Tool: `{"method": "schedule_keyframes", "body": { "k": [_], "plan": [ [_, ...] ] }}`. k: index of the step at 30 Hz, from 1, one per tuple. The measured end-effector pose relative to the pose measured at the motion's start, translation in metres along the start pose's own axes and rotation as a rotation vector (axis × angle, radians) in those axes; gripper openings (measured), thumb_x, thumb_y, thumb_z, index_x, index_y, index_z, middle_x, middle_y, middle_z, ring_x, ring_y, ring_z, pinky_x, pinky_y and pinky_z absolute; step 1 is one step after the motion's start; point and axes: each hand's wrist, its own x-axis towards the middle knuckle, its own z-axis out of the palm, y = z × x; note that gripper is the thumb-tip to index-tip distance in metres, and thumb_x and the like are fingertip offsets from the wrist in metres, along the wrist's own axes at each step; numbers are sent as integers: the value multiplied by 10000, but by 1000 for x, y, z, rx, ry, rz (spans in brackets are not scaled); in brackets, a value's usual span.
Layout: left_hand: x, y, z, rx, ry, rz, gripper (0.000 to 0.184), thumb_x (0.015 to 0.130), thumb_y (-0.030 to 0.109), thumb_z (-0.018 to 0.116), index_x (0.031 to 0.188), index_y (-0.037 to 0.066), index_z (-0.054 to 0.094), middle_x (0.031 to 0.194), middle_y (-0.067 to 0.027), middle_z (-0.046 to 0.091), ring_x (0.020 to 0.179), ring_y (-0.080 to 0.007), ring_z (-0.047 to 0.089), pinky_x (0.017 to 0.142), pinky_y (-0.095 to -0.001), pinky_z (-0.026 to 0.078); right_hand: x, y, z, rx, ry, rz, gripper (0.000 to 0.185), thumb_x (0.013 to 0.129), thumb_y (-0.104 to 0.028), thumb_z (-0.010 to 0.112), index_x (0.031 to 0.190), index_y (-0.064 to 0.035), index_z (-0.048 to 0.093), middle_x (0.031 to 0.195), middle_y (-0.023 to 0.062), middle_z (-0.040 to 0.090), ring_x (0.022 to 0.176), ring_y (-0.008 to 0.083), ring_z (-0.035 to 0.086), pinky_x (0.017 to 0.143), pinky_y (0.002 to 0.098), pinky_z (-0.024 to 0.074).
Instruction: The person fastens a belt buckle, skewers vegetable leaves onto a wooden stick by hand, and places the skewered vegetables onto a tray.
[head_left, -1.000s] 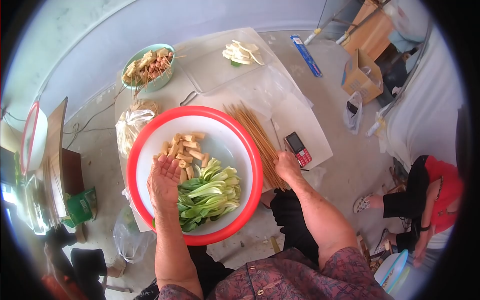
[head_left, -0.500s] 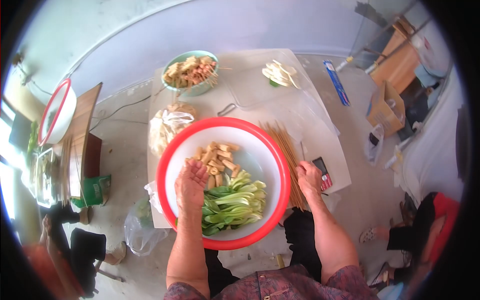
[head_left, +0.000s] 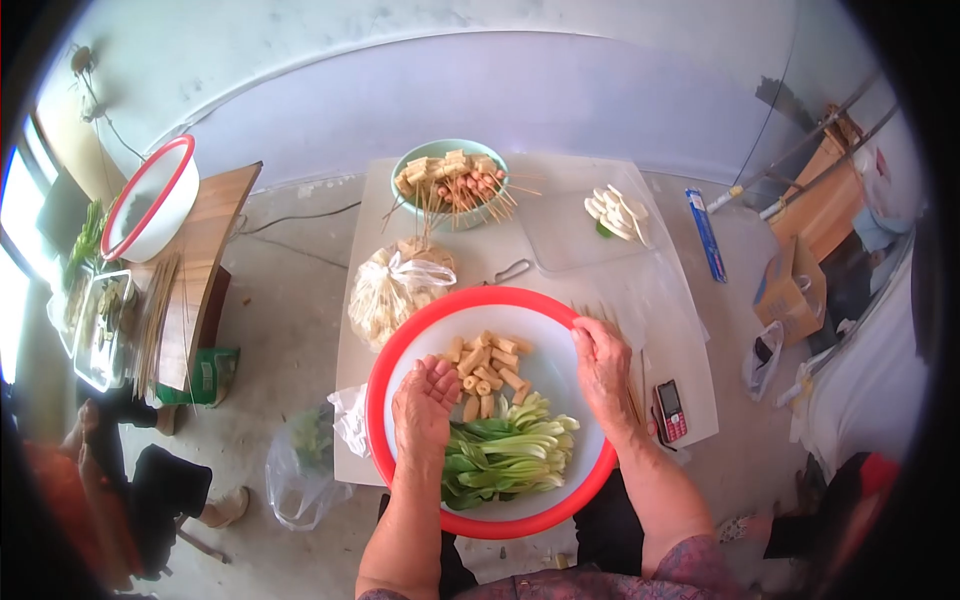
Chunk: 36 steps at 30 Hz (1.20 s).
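A large white basin with a red rim [head_left: 378, 412] stands in front of me. It holds a cluster of short tan tube-shaped pieces [head_left: 487, 370] and a bunch of leafy green bok choy [head_left: 510, 455]. Over the basin's left side, my left hand [head_left: 424, 402] is palm up and slightly cupped, with nothing visible in it. My right hand [head_left: 606, 378] is above the right rim, thumb and fingers pinched together; whatever they hold, if anything, does not show. Bamboo skewers [head_left: 634, 400] lie beside the basin, mostly hidden by my right hand and the rim.
Behind the basin stand a green bowl of loaded skewers [head_left: 452, 185] and a tied plastic bag [head_left: 395, 295]. White slices [head_left: 617, 213] lie at the back right, a phone [head_left: 670, 411] at the right. Other people sit at both sides. A side table [head_left: 208, 270] is on the left.
My right hand has left the skewers beside the basin and risen to its right rim, fingers pinched. My left hand stays cupped over the basin. The whole view has shifted.
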Motion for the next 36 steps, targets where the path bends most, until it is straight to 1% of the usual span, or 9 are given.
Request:
{"method": "schedule_keyframes", "body": {
  "k": [11, 13, 14, 17, 19, 22, 29, 35, 36],
  "plan": [
    [8, 14, 10, -92, 32, -68, 276, 941, 252, 507, 1064, 7, 543, 944, -94, 617, 807, -192, 605, 731, -310, 509, 122, 3, 134, 153, -72, 47, 130, 838, -114, 554, 833, -6, 627, 781, 203, 620, 743, 375, 598, 673, 426, 472],
    [9, 14, 11, -105, 29, -87, 281, 944, 237, 505, 1079, -8, 533, 945, -101, 616, 797, -194, 607, 730, -308, 514, 145, 14, 161, 155, -12, -36, 174, 876, -134, 539, 911, 6, 635, 681, 122, 617, 561, 183, 615, 547, 317, 490],
    [8, 13, 9, -107, 35, -86, 281, 944, 237, 505, 1079, -8, 533, 945, -101, 616, 797, -194, 607, 730, -308, 514, 154, 15, 172, 157, -18, -35, 174, 876, -134, 539, 911, 6, 635, 681, 122, 617, 561, 183, 615, 547, 317, 490],
    [8, 15, 10, -115, 24, -107, 266, 943, 219, 505, 1078, -9, 531, 944, -105, 616, 810, -199, 615, 732, -310, 518, 178, 5, 196, 115, 9, -39, 203, 886, -166, 523, 912, -5, 644, 708, 134, 637, 602, 245, 633, 594, 354, 505],
    [8, 17, 11, -115, 33, -112, 267, 942, 216, 509, 1082, -10, 529, 942, -105, 616, 809, -199, 616, 729, -306, 519, 190, -14, 199, -87, -66, -3, 173, 853, -164, 545, 871, -27, 649, 822, 196, 636, 806, 365, 609, 723, 430, 476],
    [7, 21, 14, -116, 43, -118, 271, 938, 212, 519, 1090, -12, 526, 939, -104, 616, 809, -197, 617, 725, -299, 518, 200, -41, 202, -216, -129, 251, 222, 861, -226, 559, 944, -45, 658, 912, 173, 652, 907, 328, 615, 777, 417, 483],
    [10, 24, 14, -54, 42, -126, 268, 951, 214, 477, 1089, -9, 530, 956, -94, 604, 837, -196, 603, 763, -321, 501, 212, -31, 234, -398, -193, 138, 305, 833, -286, 608, 988, -29, 662, 993, 135, 654, 1001, 275, 607, 814, 392, 496],
    [13, 25, 16, -101, 44, -134, 276, 931, 204, 538, 1100, -13, 533, 945, -112, 617, 808, -192, 624, 715, -296, 517, 218, -38, 242, -526, -418, 198, 236, 811, -189, 614, 969, -24, 672, 1003, 126, 655, 1025, 272, 603, 825, 367, 505],
    [13, 26, 18, -103, 47, -132, 276, 931, 204, 538, 1100, -13, 533, 945, -112, 617, 808, -192, 624, 715, -296, 517, 223, -38, 242, -553, -496, 266, 334, 811, -193, 598, 1113, -50, 585, 1081, 104, 634, 1064, 247, 584, 853, 361, 492]
  ]
}}
